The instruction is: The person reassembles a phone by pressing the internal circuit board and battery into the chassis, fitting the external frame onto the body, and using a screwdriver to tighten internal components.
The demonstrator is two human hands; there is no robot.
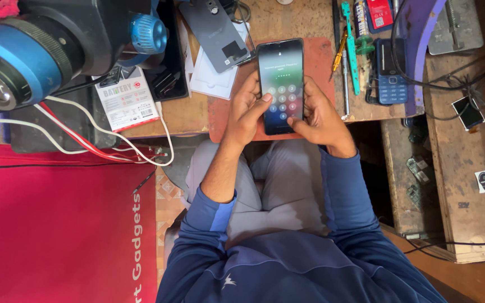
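covering the smartphone (280, 73) edges, both hands (321, 115) hide its sides.

Black smartphone (280, 84), lit keypad screen up, upright above the red mat (321, 62)

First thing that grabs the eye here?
The lit black smartphone showing a round-button keypad, held at centre over a reddish-brown work mat by both hands: the left hand has its thumb on the screen, the right hand grips the other edge. Next, the big blue-ringed black microscope lens at top left, with red and white wires trailing below it. A blue keypad phone lies on the wooden bench at upper right.
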